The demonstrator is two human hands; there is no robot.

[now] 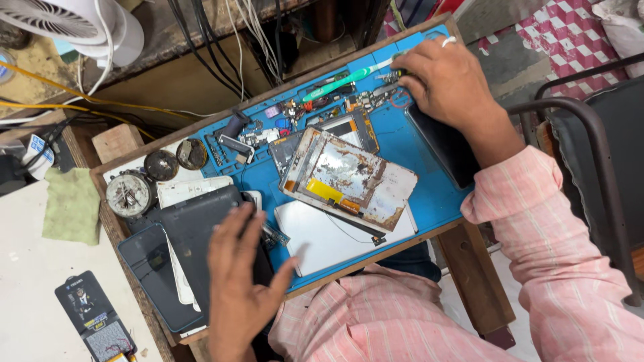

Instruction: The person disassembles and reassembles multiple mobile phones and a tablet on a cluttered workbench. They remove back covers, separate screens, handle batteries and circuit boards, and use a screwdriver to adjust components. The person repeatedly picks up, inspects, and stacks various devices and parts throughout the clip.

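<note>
Left hand [238,281] lies flat, fingers spread, on a dark tablet back cover [194,231] at the near left of the blue work mat [429,194]. Right hand [446,80] reaches far right, fingers curled together among small parts by a green toothbrush [342,82]. A scuffed, rust-stained opened tablet frame [349,177] sits mid-mat.

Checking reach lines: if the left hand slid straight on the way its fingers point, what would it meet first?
Probably the small circuit parts on the blue mat; the left hand lies on a dark device, fingers pointing there.

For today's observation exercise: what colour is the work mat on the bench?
Bright blue work mat, seen best in the head view.
</note>
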